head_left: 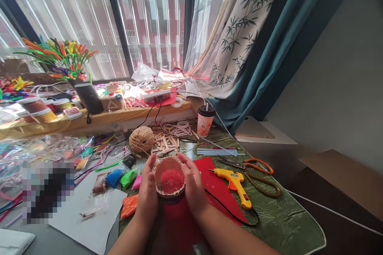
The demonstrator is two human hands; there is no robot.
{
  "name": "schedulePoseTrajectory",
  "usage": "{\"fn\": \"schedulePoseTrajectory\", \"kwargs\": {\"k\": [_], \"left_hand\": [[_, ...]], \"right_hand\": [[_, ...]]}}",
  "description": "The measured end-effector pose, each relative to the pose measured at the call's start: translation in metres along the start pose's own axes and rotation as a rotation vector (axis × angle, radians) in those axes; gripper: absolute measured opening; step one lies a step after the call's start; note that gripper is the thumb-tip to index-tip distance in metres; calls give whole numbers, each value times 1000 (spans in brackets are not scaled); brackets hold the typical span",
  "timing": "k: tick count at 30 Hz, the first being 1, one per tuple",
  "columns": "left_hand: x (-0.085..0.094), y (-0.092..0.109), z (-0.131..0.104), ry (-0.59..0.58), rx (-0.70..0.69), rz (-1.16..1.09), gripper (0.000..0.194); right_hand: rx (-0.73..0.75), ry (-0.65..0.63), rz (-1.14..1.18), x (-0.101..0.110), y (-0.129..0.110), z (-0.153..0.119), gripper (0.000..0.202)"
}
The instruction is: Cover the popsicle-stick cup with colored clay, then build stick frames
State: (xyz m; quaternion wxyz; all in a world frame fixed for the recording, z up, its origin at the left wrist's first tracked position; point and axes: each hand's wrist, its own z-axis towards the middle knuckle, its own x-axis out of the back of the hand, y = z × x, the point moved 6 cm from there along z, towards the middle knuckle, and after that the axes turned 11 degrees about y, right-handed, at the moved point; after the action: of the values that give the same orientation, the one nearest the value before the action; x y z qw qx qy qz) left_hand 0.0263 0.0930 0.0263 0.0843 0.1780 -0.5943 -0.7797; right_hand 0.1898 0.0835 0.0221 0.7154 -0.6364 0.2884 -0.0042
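A small round pot (170, 178) with a pale, uneven rim is held between both palms above the table. Its inside walls look brownish, and the bottom shows red. My left hand (147, 193) presses against its left side, and my right hand (195, 191) wraps its right side. Beneath it lies a red sheet (220, 195). To the right of my right hand rests a yellow hot glue gun (235, 183) with a black cord. An orange packet of clay (129, 206) touches the area beside my left wrist.
Scissors (254, 169) with orange handles lie right. Behind the pot are glue sticks (220, 152), a twine ball (141, 139), wooden sticks (165, 143) and a lidded paper cup (206, 121). Colored packets, white paper (89, 223) and plastic bags (54, 151) cover the left.
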Motion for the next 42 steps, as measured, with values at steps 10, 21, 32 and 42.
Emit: {"fn": "schedulePoseTrajectory", "kwargs": {"k": [10,21,32,42], "left_hand": [[55,9,48,278,54,92,46],[11,6,15,-125,63,31,61],[14,23,11,-287,-129,7,73],[4,18,-6,-389,-359,307,117]], "right_hand": [[-34,40,-30,2,9,19,48],[505,-303,-75,-9,-43,-23,35],[201,-301,-25,-6,-3,0,62],[71,-47,227,2,-9,16,43]]}}
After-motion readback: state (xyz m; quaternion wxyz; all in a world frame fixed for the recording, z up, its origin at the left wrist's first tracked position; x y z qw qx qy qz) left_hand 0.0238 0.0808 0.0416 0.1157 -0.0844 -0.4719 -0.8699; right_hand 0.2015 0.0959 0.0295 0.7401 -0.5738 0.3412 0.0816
